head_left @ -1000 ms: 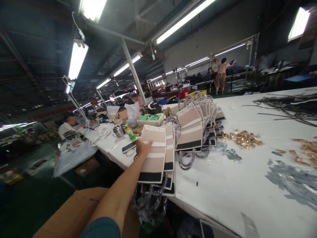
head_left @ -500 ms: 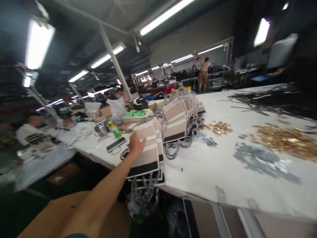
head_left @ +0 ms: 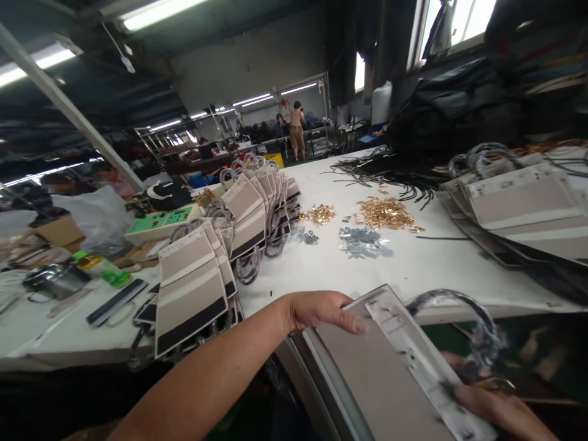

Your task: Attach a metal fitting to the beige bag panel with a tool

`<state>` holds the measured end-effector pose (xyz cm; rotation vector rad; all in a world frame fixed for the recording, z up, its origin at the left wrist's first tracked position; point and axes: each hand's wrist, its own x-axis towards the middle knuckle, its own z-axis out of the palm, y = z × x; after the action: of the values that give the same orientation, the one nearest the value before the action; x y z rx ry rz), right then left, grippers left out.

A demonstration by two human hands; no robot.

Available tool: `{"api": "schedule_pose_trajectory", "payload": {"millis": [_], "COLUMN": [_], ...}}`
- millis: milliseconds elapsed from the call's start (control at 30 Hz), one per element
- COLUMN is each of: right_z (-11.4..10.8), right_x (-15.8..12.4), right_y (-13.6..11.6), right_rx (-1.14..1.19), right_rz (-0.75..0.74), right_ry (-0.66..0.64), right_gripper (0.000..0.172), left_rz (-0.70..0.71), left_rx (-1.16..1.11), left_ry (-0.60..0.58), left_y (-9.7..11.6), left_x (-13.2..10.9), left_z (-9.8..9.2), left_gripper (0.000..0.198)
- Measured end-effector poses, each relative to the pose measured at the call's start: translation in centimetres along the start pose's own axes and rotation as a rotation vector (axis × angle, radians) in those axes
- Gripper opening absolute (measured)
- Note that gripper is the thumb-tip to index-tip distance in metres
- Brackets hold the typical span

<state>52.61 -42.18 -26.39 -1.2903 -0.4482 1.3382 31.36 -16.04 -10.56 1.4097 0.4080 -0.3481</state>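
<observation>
My left hand [head_left: 321, 311] grips the upper left edge of a beige bag panel [head_left: 376, 358], thumb on top and fingers underneath. A pale strip with small metal fittings runs along one side of this panel, and a plastic-wrapped loop handle [head_left: 452, 295] sticks out there. On the panel's right side, my right hand [head_left: 491, 404] is closed on the edge, slightly blurred, some of its fingers hidden behind. The panel slants over the table's near edge. More panels show beneath it. Left of my left hand, a stack of similar panels [head_left: 190, 294] lies on the table.
Piles of gold-coloured pieces [head_left: 388, 213] and flat grey metal pieces [head_left: 365, 243] lie on the white table [head_left: 316, 269]. Black cords [head_left: 390, 174] spread behind them. More bag panels [head_left: 519, 196] stand right. A bottle [head_left: 103, 269] and metal cup [head_left: 55, 280] are left.
The view has swung right and down. My left hand has left the stack on the table and now holds a panel at the near edge. My right hand has come into view.
</observation>
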Motion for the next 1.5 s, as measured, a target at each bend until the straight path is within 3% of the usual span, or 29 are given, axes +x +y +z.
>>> {"api": "schedule_pose_trajectory", "payload": {"millis": [100, 200, 300, 467, 600, 700, 867, 1067, 1167, 1333, 1500], "right_z": [-0.3, -0.1, 0.7, 2.8, 3.6, 3.4, 3.7, 5.8, 6.7, 6.7, 6.9], "right_x": [-0.7, -1.8, -2.2, -0.8, 1.6, 3.5, 5.6, 7.3, 7.5, 7.6, 7.9], "right_y": [-1.2, -1.9, -1.9, -0.7, 1.2, 3.1, 5.0, 6.3, 7.8, 8.7, 7.9], "right_rx": [-0.048, -0.095, -0.024, 0.038, -0.067, -0.066, 0.053, 0.208, 0.319, 0.384, 0.354], "right_rz": [-0.049, -0.12, -0.093, -0.041, -0.113, -0.082, -0.029, -0.013, 0.044, 0.093, 0.1], "right_ry": [-0.055, -0.05, -0.044, -0.151, -0.169, -0.217, -0.126, -0.065, -0.017, 0.055, 0.107], "right_gripper": [0.069, 0.061, 0.064, 0.069, 0.06, 0.064, 0.065, 0.043, 0.043, 0.055, 0.057], "left_rz": [0.068, 0.198, 0.253, 0.137, 0.033, -0.003, 0.019, 0.066, 0.06, 0.035, 0.203], "left_rx": [-0.132, -0.108, -0.069, 0.024, 0.301, 0.408, 0.416, 0.436, 0.485, 0.578, 0.906], "left_ry": [0.034, 0.112, 0.13, 0.144, 0.287, 0.349, 0.43, 0.548, 0.606, 0.78, 1.14], "left_y": [-0.5, -0.9, -1.2, -2.3, -3.3, -4.1, -6.3, -8.1, -8.5, -9.1, -11.0], "left_x": [1.5, 2.5, 2.9, 3.2, 4.9, 6.8, 9.1, 9.3, 9.2, 9.1, 8.6], "left_z": [0.4, 0.7, 0.1, -2.2, -4.0, -4.8, -5.5, -6.0, -6.0, -5.0, -2.6], "left_gripper": [0.061, 0.062, 0.07, 0.073, 0.06, 0.054, 0.055, 0.056, 0.052, 0.045, 0.022]}}
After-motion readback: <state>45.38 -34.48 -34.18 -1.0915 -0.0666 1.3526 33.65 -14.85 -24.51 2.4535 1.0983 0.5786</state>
